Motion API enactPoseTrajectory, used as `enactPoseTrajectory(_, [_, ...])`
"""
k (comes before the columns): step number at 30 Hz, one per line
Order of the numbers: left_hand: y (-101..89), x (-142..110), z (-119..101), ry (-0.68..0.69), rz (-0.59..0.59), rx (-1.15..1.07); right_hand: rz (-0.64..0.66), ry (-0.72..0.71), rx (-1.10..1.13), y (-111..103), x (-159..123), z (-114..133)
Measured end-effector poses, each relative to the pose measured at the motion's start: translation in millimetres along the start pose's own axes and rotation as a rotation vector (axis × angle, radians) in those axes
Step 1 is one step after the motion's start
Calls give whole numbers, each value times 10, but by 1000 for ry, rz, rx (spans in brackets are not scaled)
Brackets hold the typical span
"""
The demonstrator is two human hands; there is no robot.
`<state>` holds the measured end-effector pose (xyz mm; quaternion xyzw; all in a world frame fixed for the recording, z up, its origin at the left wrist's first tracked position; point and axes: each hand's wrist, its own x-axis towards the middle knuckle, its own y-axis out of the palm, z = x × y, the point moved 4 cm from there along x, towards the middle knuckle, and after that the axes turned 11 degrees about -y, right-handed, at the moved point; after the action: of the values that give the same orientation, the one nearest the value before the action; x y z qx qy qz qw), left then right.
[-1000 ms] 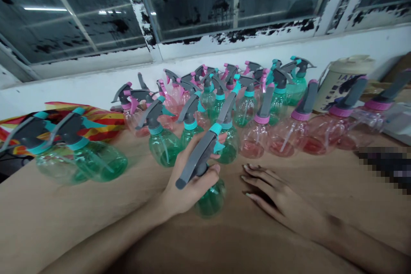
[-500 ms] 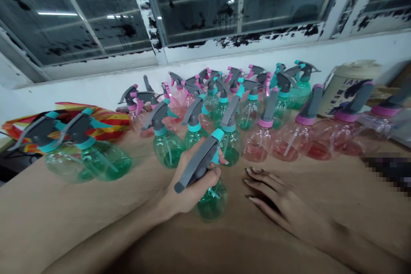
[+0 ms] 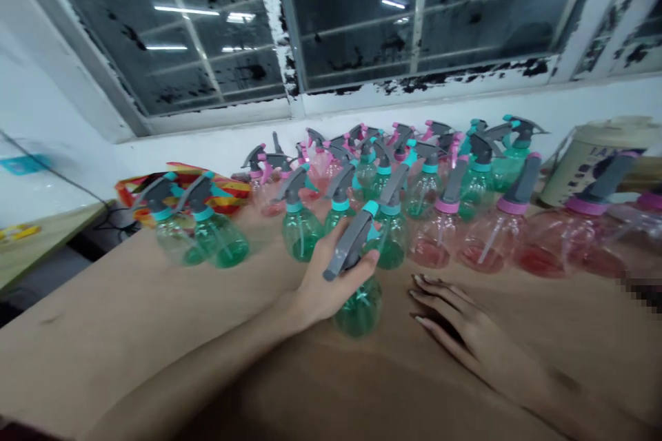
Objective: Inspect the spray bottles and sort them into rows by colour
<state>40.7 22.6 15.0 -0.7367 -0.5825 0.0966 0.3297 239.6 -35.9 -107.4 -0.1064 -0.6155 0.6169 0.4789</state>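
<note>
My left hand (image 3: 331, 279) is closed round the neck of a green spray bottle (image 3: 359, 313), whose grey trigger head with a turquoise nozzle tops it. Green liquid shows inside its round, clear body. To the right, my right hand (image 3: 463, 320) lies flat on the table with its fingers apart, holding nothing. Just beyond the hands stands a row of similar bottles: a green spray bottle (image 3: 303, 234) on the left and a pink spray bottle (image 3: 432, 244) on the right. Several more crowd behind them.
Two green spray bottles (image 3: 222, 244) stand apart on the left of the wooden table (image 3: 170, 331). Behind them lies a red and yellow patterned bag (image 3: 232, 196). A cream-coloured container (image 3: 584, 158) is at the back right. A window (image 3: 356, 14) spans the wall behind.
The view has swung left, so the scene sits further right and more of the left side shows. My left hand still grips the green spray bottle; my right hand stays on the table.
</note>
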Motion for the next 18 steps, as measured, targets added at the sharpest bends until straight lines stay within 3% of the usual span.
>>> enactPoseTrajectory(4, [-168, -120, 86, -27, -86, 44, 14, 5, -7, 53, -45, -48])
enactPoseTrajectory(8, [-528, -313, 228, -57, -176, 109, 20, 14, -23, 51, -47, -34])
enactPoseTrajectory(14, [-1142, -508, 658, -147, -349, 114, -2, 11, -42, 57, -47, -39])
enactPoseTrajectory(18, [-1337, -596, 880, -176, -410, 105, -1, -4, -50, 48, -39, -48])
